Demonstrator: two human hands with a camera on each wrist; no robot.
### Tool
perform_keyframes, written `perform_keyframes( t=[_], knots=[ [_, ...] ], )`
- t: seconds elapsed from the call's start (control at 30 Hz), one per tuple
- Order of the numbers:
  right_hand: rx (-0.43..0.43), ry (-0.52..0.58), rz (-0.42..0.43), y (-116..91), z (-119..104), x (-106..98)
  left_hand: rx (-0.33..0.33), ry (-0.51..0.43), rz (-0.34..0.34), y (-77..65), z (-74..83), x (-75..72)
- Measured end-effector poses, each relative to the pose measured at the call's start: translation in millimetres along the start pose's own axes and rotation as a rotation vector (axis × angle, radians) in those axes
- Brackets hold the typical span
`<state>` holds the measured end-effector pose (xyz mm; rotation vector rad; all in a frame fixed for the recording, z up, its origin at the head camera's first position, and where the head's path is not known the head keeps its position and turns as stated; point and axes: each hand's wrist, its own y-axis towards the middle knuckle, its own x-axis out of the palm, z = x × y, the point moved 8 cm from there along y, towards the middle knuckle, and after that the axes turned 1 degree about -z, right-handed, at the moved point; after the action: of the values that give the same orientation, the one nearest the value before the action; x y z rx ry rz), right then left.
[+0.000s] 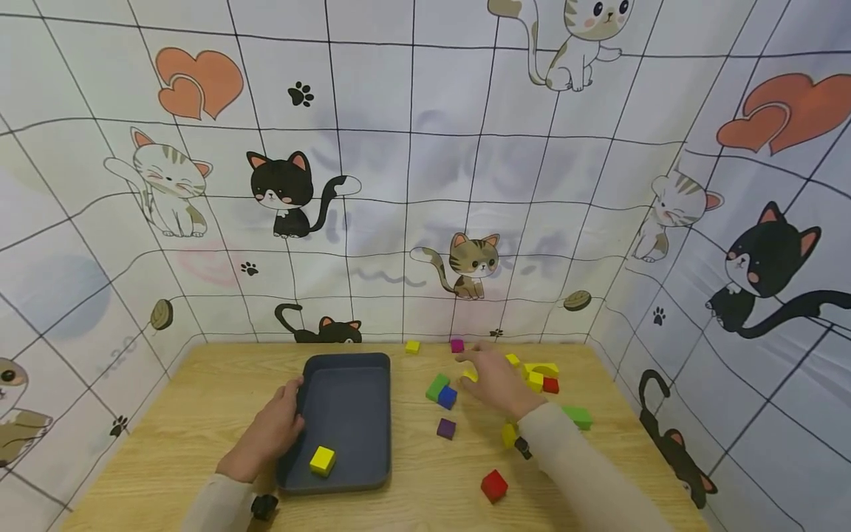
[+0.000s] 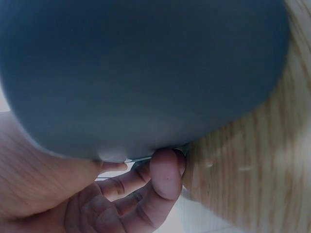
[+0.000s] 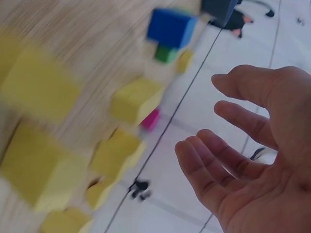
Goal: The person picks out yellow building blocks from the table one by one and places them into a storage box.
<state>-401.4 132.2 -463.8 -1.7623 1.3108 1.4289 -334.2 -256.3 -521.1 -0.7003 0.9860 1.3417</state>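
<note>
A dark grey tray (image 1: 346,414) lies on the table with one yellow cube (image 1: 322,461) inside, near its front end. My left hand (image 1: 272,428) holds the tray's left side, and in the left wrist view its curled fingers (image 2: 165,174) meet the tray's edge. My right hand (image 1: 499,380) hovers over the blocks with loosely bent fingers and nothing in them. Just below its fingertips is a yellow block (image 3: 136,101), with a magenta cube (image 1: 457,346) beyond. Left of this hand, a green block (image 1: 437,386) sits against a blue cube (image 1: 448,397).
A purple block (image 1: 446,428) and a red cube (image 1: 494,486) lie nearer the front. Several yellow blocks, another red cube (image 1: 550,385) and a green block (image 1: 577,417) are around the right arm. One yellow cube (image 1: 413,346) stands by the patterned back curtain (image 1: 372,244).
</note>
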Motion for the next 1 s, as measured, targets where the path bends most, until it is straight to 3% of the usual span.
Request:
perform_keyframes(
  t=[0.2,0.43,0.77,1.0],
  knots=[
    [0.086,-0.002,-0.016,0.7,43.5,-2.9,0.011,0.003,0.012,1.9,0.1,-1.5],
    [0.187,0.021,-0.063,-0.2,78.3,2.0,-0.007,-0.005,-0.044,3.2,-1.3,0.2],
    [0.262,0.071,-0.115,4.9,93.7,8.5,0.004,-0.009,-0.114,13.1,0.3,-6.5],
    [0.349,0.089,-0.149,8.5,94.7,13.2,0.029,-0.029,-0.115,8.9,2.5,-7.8]
  ],
)
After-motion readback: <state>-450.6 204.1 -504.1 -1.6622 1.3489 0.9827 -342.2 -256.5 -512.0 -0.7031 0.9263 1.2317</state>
